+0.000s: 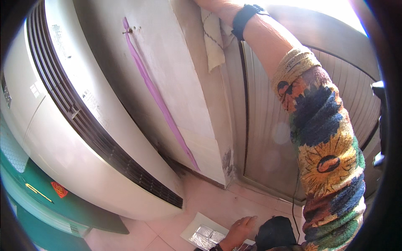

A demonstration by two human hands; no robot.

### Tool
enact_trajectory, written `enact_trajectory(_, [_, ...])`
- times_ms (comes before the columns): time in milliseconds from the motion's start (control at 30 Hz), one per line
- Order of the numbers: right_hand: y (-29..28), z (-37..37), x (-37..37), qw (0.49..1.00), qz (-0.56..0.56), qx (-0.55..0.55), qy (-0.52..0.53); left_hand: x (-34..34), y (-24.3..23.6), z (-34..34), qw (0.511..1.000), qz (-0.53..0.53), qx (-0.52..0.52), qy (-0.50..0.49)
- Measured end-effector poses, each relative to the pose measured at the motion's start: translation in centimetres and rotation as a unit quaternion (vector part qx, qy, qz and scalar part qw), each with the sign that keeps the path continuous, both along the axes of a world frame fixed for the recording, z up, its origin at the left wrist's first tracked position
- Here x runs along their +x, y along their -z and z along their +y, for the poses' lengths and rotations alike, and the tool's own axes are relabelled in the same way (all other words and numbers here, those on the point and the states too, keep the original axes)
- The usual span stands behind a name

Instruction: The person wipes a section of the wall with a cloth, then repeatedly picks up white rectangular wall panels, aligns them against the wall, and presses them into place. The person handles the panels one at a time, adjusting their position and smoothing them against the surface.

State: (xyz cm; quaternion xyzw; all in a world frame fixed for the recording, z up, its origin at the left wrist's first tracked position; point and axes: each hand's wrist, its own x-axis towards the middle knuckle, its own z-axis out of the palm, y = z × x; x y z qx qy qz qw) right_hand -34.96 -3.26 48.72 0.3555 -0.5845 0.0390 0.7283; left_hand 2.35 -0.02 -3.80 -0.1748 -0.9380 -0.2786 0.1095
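Observation:
My right arm, in a patterned sleeve with a sunflower print (326, 163), reaches up across the right side to the top edge. A black band (248, 19) circles its wrist. Only the near part of my right hand (217, 5) shows, and its fingers are cut off by the frame. Low in the middle, my left hand (239, 231) has its fingers stretched to the right, with no grasp showing. Beside and partly behind it is a pale flat board or box (197, 224) with shiny silver foil panels (205, 237). A dark rounded shape (274, 234) sits right of that hand.
A tall white floor-standing air conditioner (121, 138) fills the left. A purple ribbon (157, 96) hangs on the wall. Left are a green surface (83, 209) and a yellow pencil-like stick (39, 192). A ribbed panel door (268, 125) and a dark cable (295, 209) stand right.

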Motion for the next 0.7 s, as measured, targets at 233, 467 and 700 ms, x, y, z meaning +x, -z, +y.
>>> enact_trajectory(233, [5.6,1.1,-0.6,0.997,-0.003,0.074,0.036,1.8,-4.7,-0.1,0.998,-0.049,0.041,0.015])
enact_trajectory(467, [20.4,2.3,0.9,0.966,-0.165,0.158,0.118,3.3,-6.4,0.4,0.996,-0.038,0.060,0.047])
enact_trajectory(700, [40.2,4.2,3.4,0.890,-0.319,0.298,0.131,4.5,-7.4,0.6,0.991,-0.116,0.028,0.059])
